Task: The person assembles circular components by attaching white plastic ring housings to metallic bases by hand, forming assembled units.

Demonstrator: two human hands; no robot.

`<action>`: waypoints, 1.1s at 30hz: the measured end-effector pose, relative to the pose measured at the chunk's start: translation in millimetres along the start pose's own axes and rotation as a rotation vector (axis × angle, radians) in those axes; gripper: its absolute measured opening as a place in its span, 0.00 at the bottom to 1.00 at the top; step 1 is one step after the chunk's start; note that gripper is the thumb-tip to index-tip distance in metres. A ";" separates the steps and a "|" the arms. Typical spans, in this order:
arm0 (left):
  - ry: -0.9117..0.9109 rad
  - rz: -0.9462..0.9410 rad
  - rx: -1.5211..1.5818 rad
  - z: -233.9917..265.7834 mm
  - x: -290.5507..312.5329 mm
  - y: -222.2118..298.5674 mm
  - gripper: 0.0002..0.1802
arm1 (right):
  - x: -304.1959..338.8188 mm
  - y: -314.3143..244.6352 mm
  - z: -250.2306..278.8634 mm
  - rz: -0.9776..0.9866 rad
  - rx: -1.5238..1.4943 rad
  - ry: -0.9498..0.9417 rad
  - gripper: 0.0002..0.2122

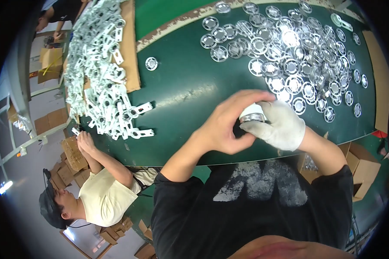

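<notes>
Between my two hands, over the near part of the green table, is a white round part with a silver metal rim (252,115). My bare left hand (230,123) curves around its left side, fingers over the far edge and thumb toward the near side. My right hand (285,127), in a white work glove, grips it from the right with the thumb across the rim. The fingers hide much of the part. Beyond my right hand lies a wide spread of silver ring-shaped discs (291,67), several of them overlapping.
A heap of white parts with long tabs (97,69) lies at the left on cardboard (132,47). A single disc (151,64) lies apart on the green table (181,108). At the left a co-worker (106,196) handles a small part. An open carton (362,166) stands at the right.
</notes>
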State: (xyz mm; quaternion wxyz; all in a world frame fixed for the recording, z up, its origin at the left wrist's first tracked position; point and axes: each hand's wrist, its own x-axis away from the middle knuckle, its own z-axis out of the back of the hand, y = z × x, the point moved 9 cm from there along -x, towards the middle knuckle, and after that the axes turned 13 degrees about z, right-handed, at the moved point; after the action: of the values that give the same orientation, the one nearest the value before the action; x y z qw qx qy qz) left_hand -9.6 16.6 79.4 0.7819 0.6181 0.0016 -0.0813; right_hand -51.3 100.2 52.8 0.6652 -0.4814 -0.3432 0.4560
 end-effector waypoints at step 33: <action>0.595 0.931 -1.390 252.8 150.7 -20.5 0.18 | -0.2 -20.6 3.5 0.185 0.482 0.143 0.11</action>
State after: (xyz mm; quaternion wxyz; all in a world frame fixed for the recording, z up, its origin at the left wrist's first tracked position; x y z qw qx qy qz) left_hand 111.7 -251.2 103.8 0.9015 -0.0627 0.0023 0.4281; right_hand -48.7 98.7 73.5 0.7388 -0.3694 -0.1314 0.5482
